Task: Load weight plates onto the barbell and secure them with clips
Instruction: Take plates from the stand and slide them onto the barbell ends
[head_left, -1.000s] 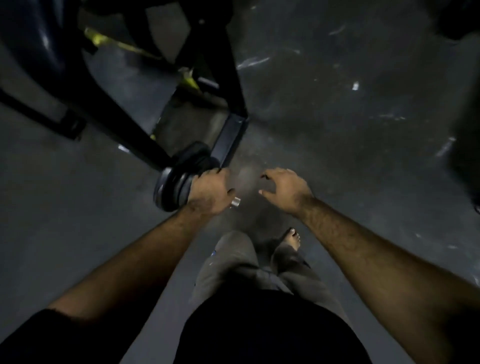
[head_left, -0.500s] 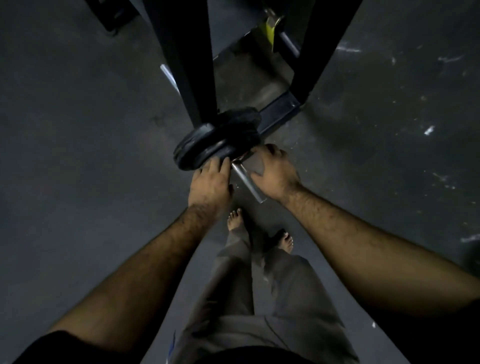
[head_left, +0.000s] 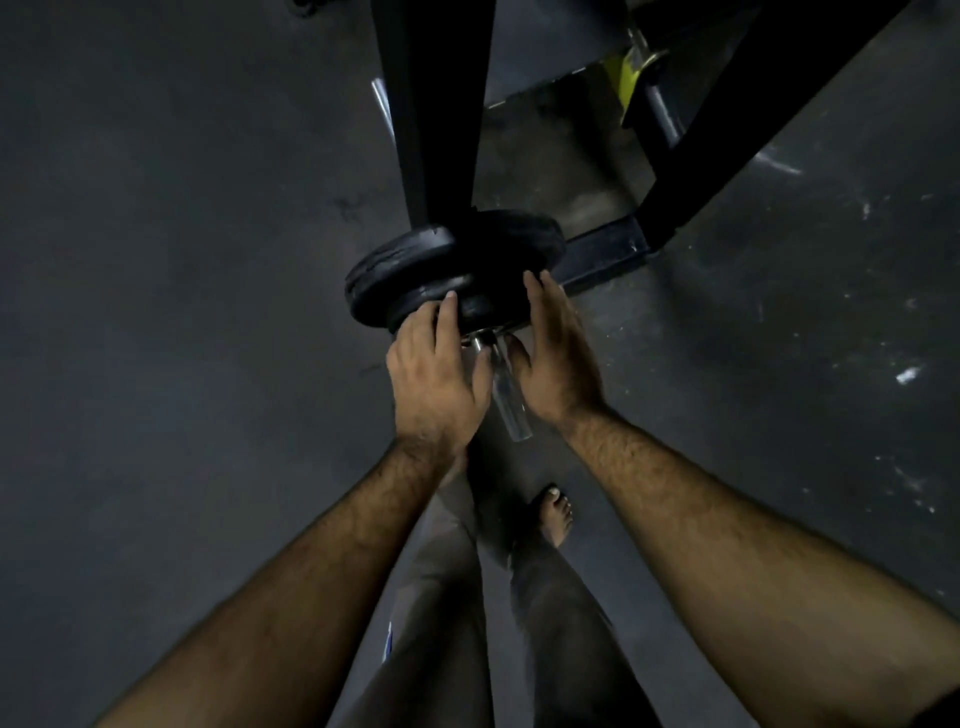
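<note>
Two black weight plates (head_left: 415, 270) sit side by side on the steel barbell sleeve (head_left: 511, 410), whose bare end points toward me. My left hand (head_left: 434, 374) lies on the near plate's left side with fingers over its rim and thumb at the sleeve. On the right side, my right hand (head_left: 558, 358) presses against the same plate, fingers stretched up its face. A small metal ring (head_left: 485, 335) shows around the sleeve at the plate, between my two thumbs; I cannot tell whether it is a clip.
A black rack upright (head_left: 431, 104) rises just behind the plates, and its base frame (head_left: 608, 249) runs off to the right. A yellow part (head_left: 626, 83) sits on the rack at the top right. My bare foot (head_left: 556, 514) stands on the dark floor below the sleeve.
Both hands have closed in on the near plate: the left slid up over its rim, the right opened flat against its face. The view has shifted closer to the plates.
</note>
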